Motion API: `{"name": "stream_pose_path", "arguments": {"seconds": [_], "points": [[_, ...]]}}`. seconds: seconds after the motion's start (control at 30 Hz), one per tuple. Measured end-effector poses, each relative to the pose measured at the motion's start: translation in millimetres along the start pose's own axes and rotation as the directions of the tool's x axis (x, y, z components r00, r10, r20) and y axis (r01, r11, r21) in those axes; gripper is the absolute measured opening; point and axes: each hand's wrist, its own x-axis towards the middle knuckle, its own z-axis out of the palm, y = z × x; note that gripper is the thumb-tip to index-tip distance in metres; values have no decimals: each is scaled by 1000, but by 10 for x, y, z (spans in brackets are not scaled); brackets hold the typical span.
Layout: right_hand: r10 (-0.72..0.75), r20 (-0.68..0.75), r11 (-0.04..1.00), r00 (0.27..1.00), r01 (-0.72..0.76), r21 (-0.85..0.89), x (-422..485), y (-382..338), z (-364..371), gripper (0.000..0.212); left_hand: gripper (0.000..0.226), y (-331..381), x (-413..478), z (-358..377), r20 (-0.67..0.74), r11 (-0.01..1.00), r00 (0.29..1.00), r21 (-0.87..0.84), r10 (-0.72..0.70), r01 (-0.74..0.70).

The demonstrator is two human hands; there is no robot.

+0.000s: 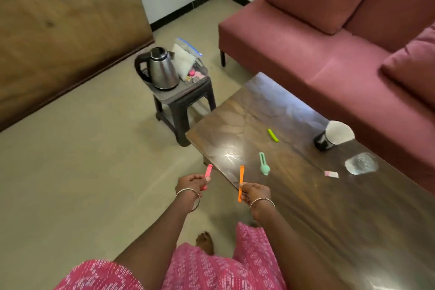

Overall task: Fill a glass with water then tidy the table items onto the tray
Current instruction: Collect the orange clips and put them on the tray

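Left hand (188, 182): pinches a pink clip (207, 174) beside the table (306, 207).
Right hand (255, 193): pinches an orange clip (241, 181).
Green clip (263, 166): on the table, just past the right fingers.
Glass (361, 163): on the table, far right of the fingers.
Tray (186, 89): on the stool (181, 113), well past the left fingers, under the kettle (162, 70).

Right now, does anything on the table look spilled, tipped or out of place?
No spill or damage shows. The green clip, mint clip and small packet lie scattered on the table, away from the tray on the stool. The dark container leans, perhaps lens distortion.
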Motion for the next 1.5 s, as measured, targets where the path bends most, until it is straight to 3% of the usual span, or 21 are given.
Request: {"name": "stream_pose_path", "arguments": {"seconds": [0.27, 0.57, 0.8, 1.0, 1.17, 1.23, 1.4, 1.5], "points": [[-117, 145, 981, 983, 137, -138, 164, -417, 1240, 17, 12, 318, 558, -662, -129, 984, 990, -174, -51, 28], [-86, 166, 987, 982, 106, -119, 685, -956, 2360, 17, 10, 1087, 1463, -923, -126, 967, 989, -252, -70, 36], [-7, 110, 995, 994, 18, -102, 1131, -1533, 3199, 8, 11, 1874, 2275, -1189, -108, 991, 990, -110, -91, 79], [-26, 66, 987, 997, 36, -157, 1469, -1976, 3762, 9, 14, 2438, 2849, -1300, -85, 999, 995, -18, -52, 50], [1, -5, 994, 1000, -2, -109, 1748, -2238, 4070, 6, 19, 2798, 3318, -1268, -80, 980, 996, 199, 36, -20], [24, -34, 996, 999, -26, -84, 1856, -2329, 4161, 10, 21, 2910, 3521, -1238, -54, 930, 992, 357, 111, -85], [60, -134, 997, 989, -66, -41, 2161, -2555, 4381, 13, 22, 3214, 4073, -1088, 69, 689, 969, 691, 236, -217], [82, -293, 991, 953, -109, -79, 2385, -2612, 4561, 9, 22, 3322, 4407, -943, 200, 499, 945, 810, 259, -308]]}}
